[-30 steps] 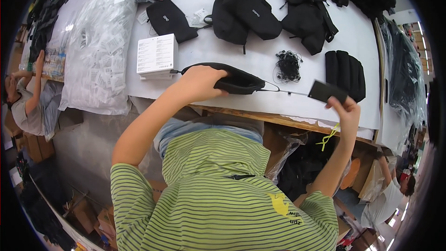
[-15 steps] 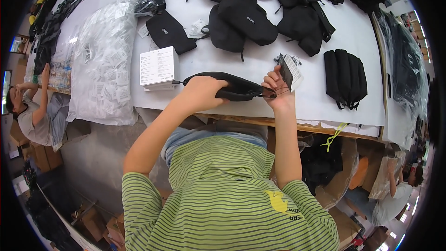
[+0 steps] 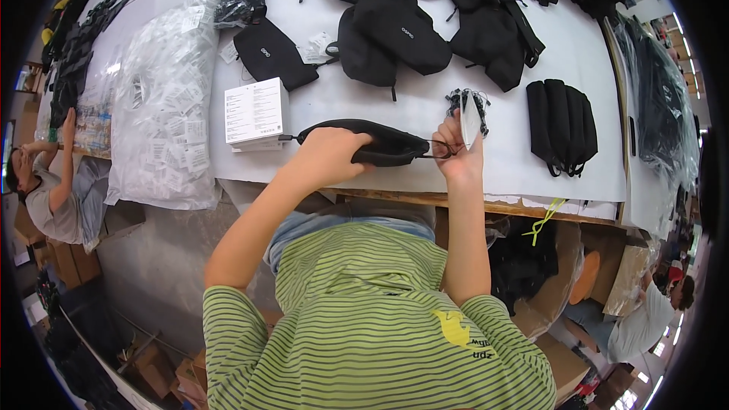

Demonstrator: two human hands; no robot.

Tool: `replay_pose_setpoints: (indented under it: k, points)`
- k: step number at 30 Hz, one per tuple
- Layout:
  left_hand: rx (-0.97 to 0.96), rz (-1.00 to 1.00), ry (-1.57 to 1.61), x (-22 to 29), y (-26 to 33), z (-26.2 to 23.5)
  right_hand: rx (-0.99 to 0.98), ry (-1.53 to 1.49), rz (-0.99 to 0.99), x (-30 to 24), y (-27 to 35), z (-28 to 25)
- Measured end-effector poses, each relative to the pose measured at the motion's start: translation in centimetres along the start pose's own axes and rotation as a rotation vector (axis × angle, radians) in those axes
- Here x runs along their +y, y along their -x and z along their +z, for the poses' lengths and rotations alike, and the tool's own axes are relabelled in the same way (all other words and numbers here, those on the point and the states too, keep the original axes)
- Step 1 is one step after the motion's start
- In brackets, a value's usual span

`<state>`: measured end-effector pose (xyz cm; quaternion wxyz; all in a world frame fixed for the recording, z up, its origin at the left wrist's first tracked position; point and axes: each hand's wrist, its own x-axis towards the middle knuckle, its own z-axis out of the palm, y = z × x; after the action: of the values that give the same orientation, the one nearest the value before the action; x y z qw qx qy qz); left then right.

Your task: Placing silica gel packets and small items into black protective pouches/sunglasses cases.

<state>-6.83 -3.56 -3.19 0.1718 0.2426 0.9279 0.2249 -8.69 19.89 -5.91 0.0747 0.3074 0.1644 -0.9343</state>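
Observation:
A black fabric pouch (image 3: 391, 143) lies at the table's front edge, its upper side bowed open. My left hand (image 3: 334, 156) is closed on its near edge, with the fingers tucked inside. At the pouch's right end, my right hand (image 3: 461, 156) pinches a white hang tag (image 3: 471, 123), seen nearly edge-on. A thin black cord runs from these fingers to the loop at the pouch's end; whether it is threaded through, I cannot tell. Just behind the tag is a tangle of black cords (image 3: 484, 100). The stack of white printed cards (image 3: 257, 110) stands left of the pouch.
Several black pouches (image 3: 402, 30) lie across the back of the white table (image 3: 319, 102). Four-lobed black folded pouches (image 3: 562, 125) sit at right. A clear plastic bag of white tags (image 3: 171, 99) fills the left. One person (image 3: 57, 197) is at far left, another (image 3: 645, 319) at far right.
My right hand has turned the tag from its broad face to nearly edge-on, and the cord between hand and pouch is drawn out more. My left hand keeps its hold on the pouch.

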Motion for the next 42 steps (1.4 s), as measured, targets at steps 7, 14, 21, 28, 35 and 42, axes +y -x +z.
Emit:
replay_pose_setpoints:
  k: [7,14,21,28,35,42]
  points:
    - [0.154,0.119,0.059,0.8,1.9,-0.6,-0.215,0.642,-0.694,-1.6,2.1,2.8]
    - [0.623,0.155,0.253,1.6,2.8,1.3,-0.64,1.959,-1.055,3.5,4.4,3.7]
    - [0.381,0.115,0.214,-0.6,0.9,-0.9,-0.674,2.185,-0.831,2.9,3.7,4.2]
    - [0.539,-0.328,-0.21,-11.9,-9.0,-4.8,-0.719,2.179,-0.916,1.9,3.4,4.5]
    - [0.523,-0.162,-0.105,-13.1,-10.1,-5.0,-0.711,2.234,-0.845,1.9,3.1,3.9]
    - [0.817,-0.1,0.199,-7.0,-5.8,-7.6,-0.75,2.171,-0.913,1.7,2.9,3.6]
